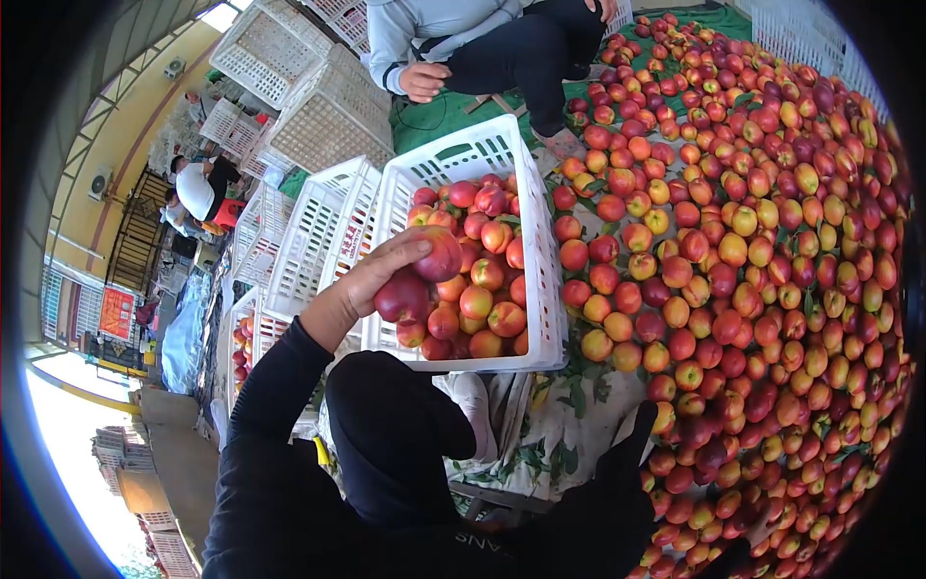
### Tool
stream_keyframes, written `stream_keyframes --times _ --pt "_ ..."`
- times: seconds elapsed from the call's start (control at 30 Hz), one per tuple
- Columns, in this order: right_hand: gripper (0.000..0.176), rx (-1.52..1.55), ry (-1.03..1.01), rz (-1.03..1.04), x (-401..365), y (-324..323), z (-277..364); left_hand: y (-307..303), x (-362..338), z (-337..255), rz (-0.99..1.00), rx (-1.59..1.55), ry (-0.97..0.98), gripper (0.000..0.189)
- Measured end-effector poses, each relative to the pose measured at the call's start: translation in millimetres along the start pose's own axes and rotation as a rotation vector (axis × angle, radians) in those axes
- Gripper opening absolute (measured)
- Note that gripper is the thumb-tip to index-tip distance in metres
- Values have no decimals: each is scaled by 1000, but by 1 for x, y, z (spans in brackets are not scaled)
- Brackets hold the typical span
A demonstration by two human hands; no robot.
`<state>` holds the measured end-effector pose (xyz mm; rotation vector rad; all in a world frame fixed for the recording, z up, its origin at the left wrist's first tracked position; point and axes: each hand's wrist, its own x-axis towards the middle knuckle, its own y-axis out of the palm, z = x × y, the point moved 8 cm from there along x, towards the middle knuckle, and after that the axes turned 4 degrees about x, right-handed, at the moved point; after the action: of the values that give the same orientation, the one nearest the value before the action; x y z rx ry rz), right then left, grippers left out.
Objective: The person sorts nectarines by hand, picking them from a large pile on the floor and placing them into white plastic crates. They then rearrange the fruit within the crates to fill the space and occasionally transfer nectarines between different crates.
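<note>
My left hand [371,285] reaches over the near edge of a white plastic crate [540,280] and grips two red nectarines [424,275], one against the palm and one under the fingertips. The crate is filled with red and yellow nectarines [482,289]. My right arm, in a black sleeve [622,463], stretches toward the large pile of nectarines [752,251] spread on the ground. My right hand [760,528] is only a pale patch among the fruit at the bottom edge, and its grip cannot be made out.
Empty white crates [323,232] stand beside the filled one, with more stacked behind [289,58]. Another person in a grey top [424,24] crouches on a green tarp [444,111] at the pile's far side. My knee [395,434] is below the crate.
</note>
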<state>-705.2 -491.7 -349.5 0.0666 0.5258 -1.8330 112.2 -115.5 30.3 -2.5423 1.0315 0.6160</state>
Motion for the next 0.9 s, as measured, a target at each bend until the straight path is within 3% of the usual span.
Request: stream_keyframes --times 0.13,0.2,0.27,0.3,0.4,0.47,0.53,0.6,0.67,0.73,0.8,0.83,0.9 --pt "59 464 193 191 -77 47 34 -90 38 -2 -164 175 7 61" --pt "58 584 271 312 -119 79 57 -135 71 34 -179 207 31 67" --pt "58 640 334 448 -162 110 86 -189 86 72 -490 371 -25 74" --pt "56 615 361 537 -178 128 93 -191 75 80 -531 277 -36 80" --pt "50 520 478 852 -277 212 166 -199 68 134 -374 -20 72 62" --pt "53 423 537 1173 -337 281 198 -174 31 140 -248 -209 -9 58" --pt "50 321 547 1332 -400 349 230 -158 -1 145 -183 -309 -80 60" --pt "50 206 520 1563 -468 416 271 -147 -10 159 -90 -459 27 56" --pt "51 222 527 1703 -521 483 310 -141 -14 176 -39 -585 -8 52" --pt "49 289 535 1776 -552 548 344 -136 -15 176 6 -615 -19 54" --pt "38 404 508 1658 -555 591 371 -130 -10 172 -32 -699 5 52" --pt "34 410 478 1535 -549 597 375 -127 -2 173 -86 -753 -16 50" --pt "36 367 362 1551 -550 578 379 -116 16 164 -70 -768 44 47"
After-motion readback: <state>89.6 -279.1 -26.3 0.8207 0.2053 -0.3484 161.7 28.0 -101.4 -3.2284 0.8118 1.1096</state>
